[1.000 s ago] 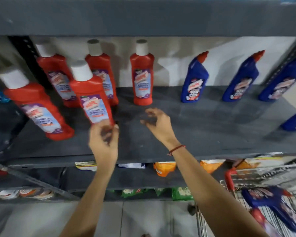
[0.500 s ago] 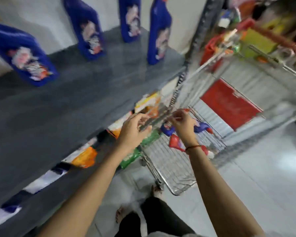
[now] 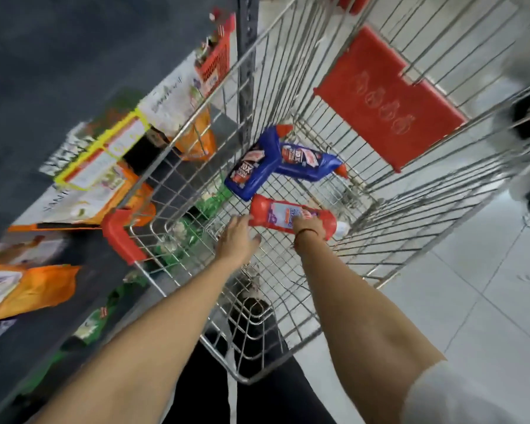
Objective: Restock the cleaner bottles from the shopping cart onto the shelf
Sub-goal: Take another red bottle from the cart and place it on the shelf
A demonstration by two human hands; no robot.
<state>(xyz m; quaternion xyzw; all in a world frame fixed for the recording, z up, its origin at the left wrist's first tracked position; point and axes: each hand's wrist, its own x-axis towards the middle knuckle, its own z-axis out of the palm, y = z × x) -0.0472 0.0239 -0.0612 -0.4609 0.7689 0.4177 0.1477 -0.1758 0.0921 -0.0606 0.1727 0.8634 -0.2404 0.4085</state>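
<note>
Your shopping cart (image 3: 288, 111) is parked right beside the shelf (image 3: 43, 71), and the basket is deep, so both your arms are reaching well down over the rim. That's the big risk I see: lift in a hurry and the bottle or your forearm clips the wire wall on the way up, and the bottle drops back in or onto the floor.

Next down, the two blue bottles (image 3: 276, 162) are lying crossed on the cart floor, just beyond the red bottle (image 3: 291, 216). The near one looks like it's touching or almost touching the red one's base end, can't tell which. Drag the red one out sideways and you could shove those two around or knock one against the wire, which makes the next pick more awkward.

Then the red bottle itself. It's lying on its side on the cart floor, white cap pointing away from the shelf. Your right hand (image 3: 309, 223) is curled over the cap half, so that grip looks closed around it, but it's a one-ended hold. Your left hand (image 3: 237, 240) is spread open with fingertips at the base end, holding nothing as far as I can see. If you lift with just the right, the heavy base could swing down and twist out of your fingers. Get the left under the base first.
</note>
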